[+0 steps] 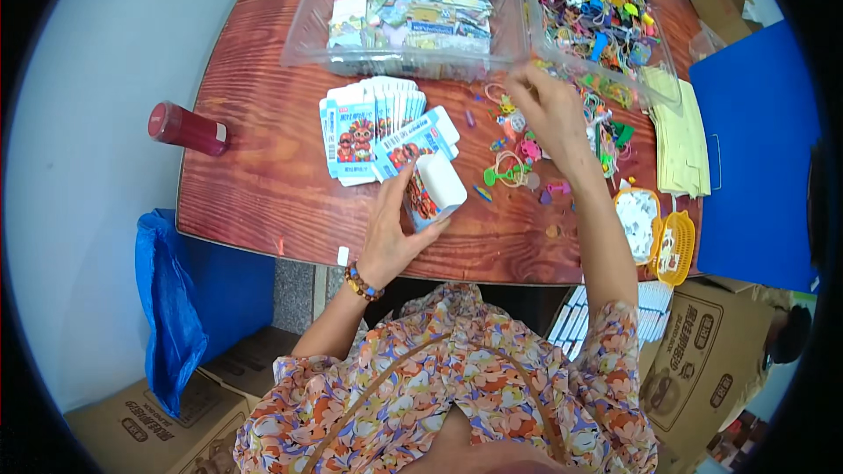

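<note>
My left hand [389, 233], with a beaded bracelet at its wrist, is wrapped round a small blue printed carton [444, 183]. Its top is open toward me, showing white inside. My right hand [551, 114] hovers at the near edge of the clear toy tray, over loose small plastic toys. Its fingers are pinched together; what they hold, if anything, is too small to make out. Flattened cartons [356, 133] lie overlapped just beyond my left hand. Between the hands are scattered trinkets, among them a green plastic piece [503, 176] and a pink one [529, 149].
A clear tray of shiny packets [421, 9] stands at the back beside a tray of mixed toys [597, 9]. A red bottle [189, 129] lies at left. Yellow papers [680, 136] and an orange basket [674, 250] sit at right, near a blue bin [755, 158].
</note>
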`<action>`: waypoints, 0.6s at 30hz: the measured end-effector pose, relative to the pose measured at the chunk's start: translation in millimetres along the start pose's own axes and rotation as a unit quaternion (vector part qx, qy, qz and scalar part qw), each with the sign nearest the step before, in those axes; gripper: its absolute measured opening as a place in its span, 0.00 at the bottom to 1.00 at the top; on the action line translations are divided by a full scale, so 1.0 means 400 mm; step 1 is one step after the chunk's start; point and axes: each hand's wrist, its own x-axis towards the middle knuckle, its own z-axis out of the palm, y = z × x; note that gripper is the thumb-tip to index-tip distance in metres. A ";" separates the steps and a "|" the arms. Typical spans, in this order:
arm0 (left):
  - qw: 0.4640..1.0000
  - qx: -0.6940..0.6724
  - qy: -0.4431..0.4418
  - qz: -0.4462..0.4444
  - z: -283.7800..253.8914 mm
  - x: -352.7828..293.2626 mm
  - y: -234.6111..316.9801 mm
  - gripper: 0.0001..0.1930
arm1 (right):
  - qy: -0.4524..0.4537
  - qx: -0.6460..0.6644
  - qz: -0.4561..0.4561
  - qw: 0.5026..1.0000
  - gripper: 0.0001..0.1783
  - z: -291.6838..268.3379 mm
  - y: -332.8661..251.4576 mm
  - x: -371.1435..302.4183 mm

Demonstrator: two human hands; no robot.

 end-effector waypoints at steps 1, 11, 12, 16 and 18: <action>1.000 -0.025 -0.004 -0.014 -0.002 -0.002 0.000 0.46 | 0.007 -0.024 -0.039 0.999 0.09 0.012 -0.008 0.063; 0.988 -0.104 -0.047 -0.107 -0.038 -0.032 -0.002 0.45 | -0.172 -0.225 -0.045 0.958 0.16 0.220 0.110 0.479; 0.988 -0.103 -0.047 -0.105 -0.044 -0.025 -0.003 0.45 | -0.170 -0.225 -0.045 0.958 0.16 0.238 0.122 0.491; 0.997 -0.054 -0.023 -0.049 -0.068 -0.019 -0.018 0.45 | -0.215 -0.280 -0.084 0.932 0.22 0.276 0.091 0.505; 0.986 -0.107 -0.038 -0.125 -0.073 -0.016 -0.013 0.46 | -0.224 -0.269 -0.118 0.929 0.20 0.268 0.083 0.498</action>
